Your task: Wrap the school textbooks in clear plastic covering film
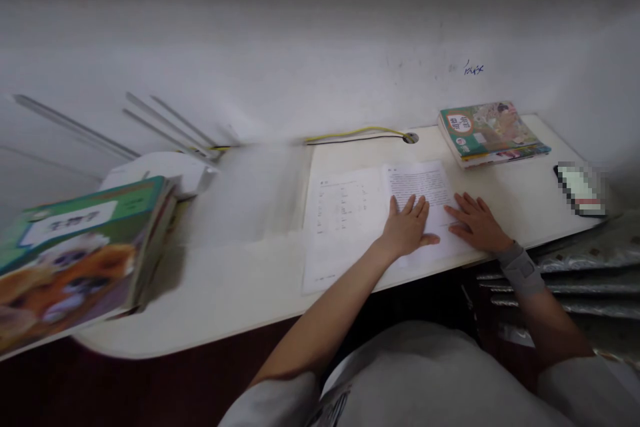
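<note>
An open booklet of printed white pages (pixel 345 240) lies on the white desk in front of me. Flat across its right-hand page rests my left hand (pixel 407 227), fingers spread and pointing away from me. My right hand (pixel 475 221), with a grey band on the wrist, lies at that page's right edge, its fingers also apart. Neither hand grips anything. Dense lines of text show above the left hand, while the left-hand page has sparser print. Both palms hide part of the lower right page.
Several textbooks form a stack (pixel 75 260) at the left. Behind it stands a white router (pixel 155 170) with antennas. More books (pixel 490 130) lie at the back right, near a phone (pixel 580 190). A yellow cable (pixel 350 132) runs along the wall into a desk hole.
</note>
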{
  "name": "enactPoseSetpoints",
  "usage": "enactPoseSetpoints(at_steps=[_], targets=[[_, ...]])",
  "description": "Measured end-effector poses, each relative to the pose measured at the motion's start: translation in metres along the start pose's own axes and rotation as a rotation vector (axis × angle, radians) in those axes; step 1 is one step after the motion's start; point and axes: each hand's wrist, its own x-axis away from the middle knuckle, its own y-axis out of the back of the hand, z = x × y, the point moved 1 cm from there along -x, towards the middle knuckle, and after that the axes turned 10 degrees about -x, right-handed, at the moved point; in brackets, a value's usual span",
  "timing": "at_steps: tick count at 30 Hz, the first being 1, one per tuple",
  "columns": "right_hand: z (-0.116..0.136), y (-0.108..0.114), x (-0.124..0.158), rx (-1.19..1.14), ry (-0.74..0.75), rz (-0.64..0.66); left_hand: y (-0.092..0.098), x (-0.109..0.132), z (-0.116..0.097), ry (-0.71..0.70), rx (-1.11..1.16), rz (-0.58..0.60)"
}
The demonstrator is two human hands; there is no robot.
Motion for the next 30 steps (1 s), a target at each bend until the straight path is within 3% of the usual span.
enactPoseSetpoints(at_steps=[12, 21, 30], targets=[[0.0, 0.002, 0.0, -0.002, 0.0, -0.004, 0.0, 0.004, -0.001, -0.002, 0.005, -0.017], [0.0, 0.001, 0.0, -0.01, -0.015, -0.002, 0.001, -0.01, -0.005, 0.006, 0.02, -0.002], [0.002, 0.004, 0.0, 0.003, -0.002, 0.002, 0.008, -0.001, -0.007, -0.002, 0.018, 0.035]])
